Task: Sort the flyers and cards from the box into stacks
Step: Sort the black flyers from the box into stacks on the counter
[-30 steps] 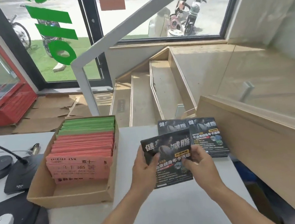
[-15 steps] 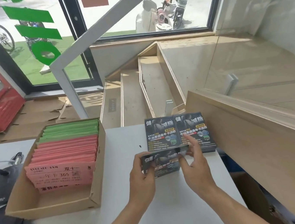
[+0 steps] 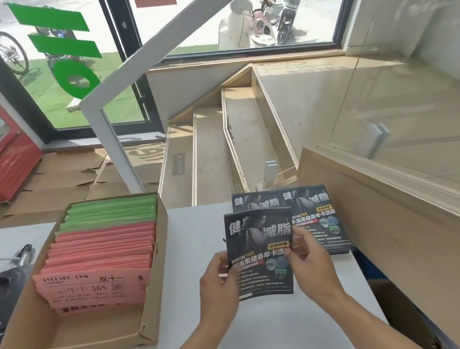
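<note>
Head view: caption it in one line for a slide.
Both hands, left and right, hold a dark flyer upright beside a box of pink and green cards.

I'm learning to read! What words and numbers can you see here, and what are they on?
"减脂" and "588": on the dark flyer that the left hand and right hand hold.
"减脂" again: on the flyer stacks behind it.
"双十一" and "365": on the front pink card in the cardboard box.
The small lines on the flyers and cards are too blurred to read.
</note>
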`<move>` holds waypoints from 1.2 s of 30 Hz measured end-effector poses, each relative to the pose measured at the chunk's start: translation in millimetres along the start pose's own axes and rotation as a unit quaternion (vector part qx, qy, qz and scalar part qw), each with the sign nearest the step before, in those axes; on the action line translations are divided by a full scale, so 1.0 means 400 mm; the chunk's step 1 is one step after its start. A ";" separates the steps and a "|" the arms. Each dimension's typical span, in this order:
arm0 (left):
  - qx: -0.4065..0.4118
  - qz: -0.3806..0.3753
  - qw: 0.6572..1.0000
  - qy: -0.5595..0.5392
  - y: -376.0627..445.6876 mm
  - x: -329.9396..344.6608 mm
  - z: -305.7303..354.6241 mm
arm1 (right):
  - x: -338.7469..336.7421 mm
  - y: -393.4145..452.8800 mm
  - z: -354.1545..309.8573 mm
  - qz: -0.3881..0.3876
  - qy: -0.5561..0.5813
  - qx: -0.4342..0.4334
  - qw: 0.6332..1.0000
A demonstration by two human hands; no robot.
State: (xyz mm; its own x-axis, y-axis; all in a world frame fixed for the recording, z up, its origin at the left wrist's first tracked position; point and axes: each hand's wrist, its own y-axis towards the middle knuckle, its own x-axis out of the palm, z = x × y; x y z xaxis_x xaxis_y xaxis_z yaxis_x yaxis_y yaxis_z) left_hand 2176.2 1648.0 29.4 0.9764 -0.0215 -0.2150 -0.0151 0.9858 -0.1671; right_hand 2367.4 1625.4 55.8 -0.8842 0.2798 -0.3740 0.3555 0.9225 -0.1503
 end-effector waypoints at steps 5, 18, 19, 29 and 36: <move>-0.013 0.038 0.999 0.007 0.136 0.025 0.078 | 0.002 0.150 -0.080 -0.013 -0.037 0.011 0.999; -0.012 -0.102 0.970 0.222 0.278 0.069 0.015 | 0.055 0.338 -0.080 -0.004 -0.490 -0.028 0.871; -0.010 -0.118 0.967 0.227 0.272 0.071 -0.001 | 0.060 0.343 -0.075 -0.001 -0.514 -0.044 0.856; -0.024 -0.211 0.932 0.293 0.225 0.101 -0.013 | 0.013 0.536 -0.092 -0.190 -0.489 -0.050 0.850; 0.004 -0.193 0.948 0.255 0.226 0.131 -0.014 | -0.016 0.584 -0.062 -0.250 -0.423 -0.016 0.871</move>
State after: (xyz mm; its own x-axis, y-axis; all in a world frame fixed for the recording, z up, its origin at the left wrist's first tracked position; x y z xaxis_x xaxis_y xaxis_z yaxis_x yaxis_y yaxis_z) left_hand 2224.6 1735.0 -2.1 0.6782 -0.4555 -0.5766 0.3246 0.8897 -0.3211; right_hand 2448.8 1845.5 45.8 -0.3819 -0.4428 -0.8112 -0.0313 0.8834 -0.4675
